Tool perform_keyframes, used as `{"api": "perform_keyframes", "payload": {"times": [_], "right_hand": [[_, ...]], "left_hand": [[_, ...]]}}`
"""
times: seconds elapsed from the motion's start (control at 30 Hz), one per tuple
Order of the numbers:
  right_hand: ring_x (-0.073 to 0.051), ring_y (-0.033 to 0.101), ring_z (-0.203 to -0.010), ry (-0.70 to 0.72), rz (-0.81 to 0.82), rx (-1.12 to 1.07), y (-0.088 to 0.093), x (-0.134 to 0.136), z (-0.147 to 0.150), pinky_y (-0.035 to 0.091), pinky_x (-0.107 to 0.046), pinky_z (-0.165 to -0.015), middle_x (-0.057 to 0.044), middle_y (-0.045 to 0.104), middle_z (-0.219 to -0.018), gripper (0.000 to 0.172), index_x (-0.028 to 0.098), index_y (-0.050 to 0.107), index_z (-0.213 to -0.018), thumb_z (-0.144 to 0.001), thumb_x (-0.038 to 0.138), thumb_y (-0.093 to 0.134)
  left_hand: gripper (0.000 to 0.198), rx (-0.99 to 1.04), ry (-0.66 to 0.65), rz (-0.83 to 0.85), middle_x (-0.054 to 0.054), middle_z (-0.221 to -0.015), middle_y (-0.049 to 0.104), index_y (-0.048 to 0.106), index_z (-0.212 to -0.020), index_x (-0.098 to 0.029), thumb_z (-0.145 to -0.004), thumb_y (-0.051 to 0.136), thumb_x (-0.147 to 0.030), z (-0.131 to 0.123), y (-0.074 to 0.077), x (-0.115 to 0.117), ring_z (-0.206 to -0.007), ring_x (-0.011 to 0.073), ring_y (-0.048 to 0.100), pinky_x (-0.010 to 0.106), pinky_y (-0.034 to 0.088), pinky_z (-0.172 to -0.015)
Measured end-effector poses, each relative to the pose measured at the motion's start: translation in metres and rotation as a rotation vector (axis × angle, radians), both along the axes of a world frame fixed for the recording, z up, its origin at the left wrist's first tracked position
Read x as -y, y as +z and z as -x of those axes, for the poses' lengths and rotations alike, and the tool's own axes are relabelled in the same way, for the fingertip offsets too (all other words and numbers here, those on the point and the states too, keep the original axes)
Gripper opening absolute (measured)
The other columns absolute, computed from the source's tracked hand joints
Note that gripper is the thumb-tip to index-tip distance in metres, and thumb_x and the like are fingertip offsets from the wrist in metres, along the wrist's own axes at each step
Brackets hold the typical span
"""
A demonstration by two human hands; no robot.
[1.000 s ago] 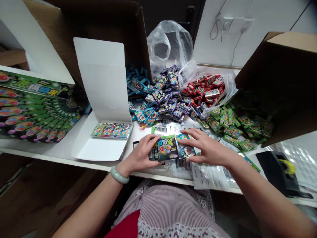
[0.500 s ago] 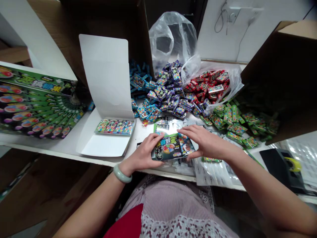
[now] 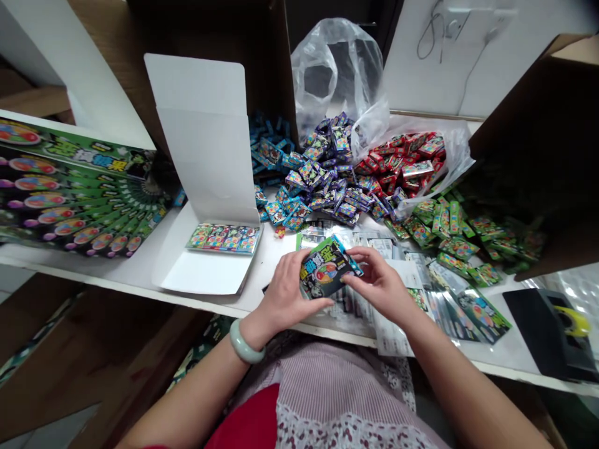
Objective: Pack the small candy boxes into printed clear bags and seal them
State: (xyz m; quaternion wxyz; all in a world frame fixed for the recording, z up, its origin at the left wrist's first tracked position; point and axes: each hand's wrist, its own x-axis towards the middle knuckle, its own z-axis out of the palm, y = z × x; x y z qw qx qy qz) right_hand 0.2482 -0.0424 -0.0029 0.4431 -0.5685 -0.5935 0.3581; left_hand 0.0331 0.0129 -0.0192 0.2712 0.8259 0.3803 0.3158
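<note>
A black candy packet [image 3: 322, 271] with green lettering and a colourful oval picture is held tilted above the front of the table. My left hand [image 3: 287, 293] grips its left side, fingers behind and thumb along the lower edge. At the right end, my right hand [image 3: 380, 284] pinches it between thumb and fingers. A blue edge shows along the packet's right side. Beneath both hands lie clear printed plastic bags [image 3: 360, 312]. To the left, an open white box [image 3: 199, 277] contains a row of small colourful candy boxes [image 3: 224, 238].
Piles of blue [image 3: 271, 153], purple [image 3: 327, 168], red [image 3: 412, 159] and green candy boxes [image 3: 449, 227] lie along the back. A cardboard carton [image 3: 524, 156] stands at right, near a black tape dispenser [image 3: 547, 330]. Green printed display boxes [image 3: 84, 193] stand at far left.
The packet has turned from nearly level to tilted, its right end raised. My right hand has shifted from spread around its end to pinching it. The view has swung slightly left.
</note>
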Motion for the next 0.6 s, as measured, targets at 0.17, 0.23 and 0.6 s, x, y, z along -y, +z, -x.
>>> {"api": "perform_keyframes", "payload": {"times": [0.17,0.23,0.6], "right_hand": [[-0.018,0.059,-0.089,0.068,-0.073,0.144,0.009,-0.003,-0.009,0.052,-0.032,-0.070,-0.006,0.059,-0.110,0.031,0.028,0.057,-0.118,-0.087,0.025,0.058],[-0.018,0.059,-0.085,0.121,-0.040,0.235,0.009,-0.003,-0.012,0.051,-0.033,-0.067,-0.006,0.059,-0.104,0.036,0.030,0.057,-0.123,-0.087,0.029,0.061],[-0.020,0.061,-0.088,0.280,0.034,0.311,-0.001,0.012,0.004,0.055,-0.037,-0.076,-0.006,0.059,-0.100,0.026,0.032,0.063,-0.115,-0.092,0.025,0.055]], "left_hand": [[0.045,0.384,-0.069,0.504,0.009,-0.121,0.054,0.041,-0.128,-0.024,-0.087,0.058,-0.023,-0.016,-0.011,0.016,-0.104,0.0212,0.060,0.039,0.051,-0.091],[0.050,0.510,-0.066,0.657,0.008,-0.115,0.056,0.040,-0.129,-0.025,-0.084,0.061,-0.020,-0.020,-0.020,0.025,-0.096,0.0188,0.063,0.034,0.054,-0.083],[0.072,0.529,-0.115,0.769,0.005,-0.113,0.059,0.029,-0.144,-0.031,-0.082,0.064,-0.020,0.004,-0.038,0.049,-0.091,0.0154,0.064,0.033,0.055,-0.086]]}}
